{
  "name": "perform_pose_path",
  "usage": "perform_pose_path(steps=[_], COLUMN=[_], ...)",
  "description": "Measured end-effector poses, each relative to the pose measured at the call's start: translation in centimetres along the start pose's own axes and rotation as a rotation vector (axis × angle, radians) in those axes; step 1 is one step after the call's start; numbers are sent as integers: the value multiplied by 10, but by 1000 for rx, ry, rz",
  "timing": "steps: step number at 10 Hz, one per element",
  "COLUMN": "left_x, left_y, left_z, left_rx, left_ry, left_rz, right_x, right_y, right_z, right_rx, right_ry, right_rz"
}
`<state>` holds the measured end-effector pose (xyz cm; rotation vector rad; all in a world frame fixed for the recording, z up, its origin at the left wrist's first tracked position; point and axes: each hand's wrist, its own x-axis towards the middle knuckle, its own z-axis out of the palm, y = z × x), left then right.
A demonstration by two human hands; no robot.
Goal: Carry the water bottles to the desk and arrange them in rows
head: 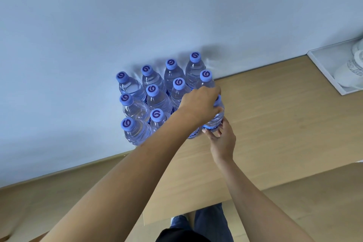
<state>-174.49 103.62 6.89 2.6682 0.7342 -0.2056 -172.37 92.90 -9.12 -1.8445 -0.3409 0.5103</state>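
1. Water bottles (157, 94) stand upright in tight rows on the desk (275, 114) against the wall (137, 15), centre of the frame; one more bottle (215, 120) is being set at the group's right edge.
2. The left hand (200, 104) wraps over that bottle's top, grasping it; the right hand (222, 137) pinches its lower body with curled fingers.
3. The step in hand looks like placement; next, I judge, it must be nudged flush with its neighbours and let go.
4. The bottles are clear ribbed plastic with round blue caps bearing a swirl; the desk is pale, smooth wood grain.
5. A white tray (326, 72) sits at the right edge.
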Motion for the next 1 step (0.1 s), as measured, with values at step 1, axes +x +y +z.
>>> perform_pose_path(steps=[1], left_x=[-9], left_y=[-5], left_z=[-2], left_rx=[-77], left_ry=[100], left_rz=[33], right_x=[3], right_y=[-2], right_z=[-4], right_rx=[-80], right_ry=[-52], right_rz=[3])
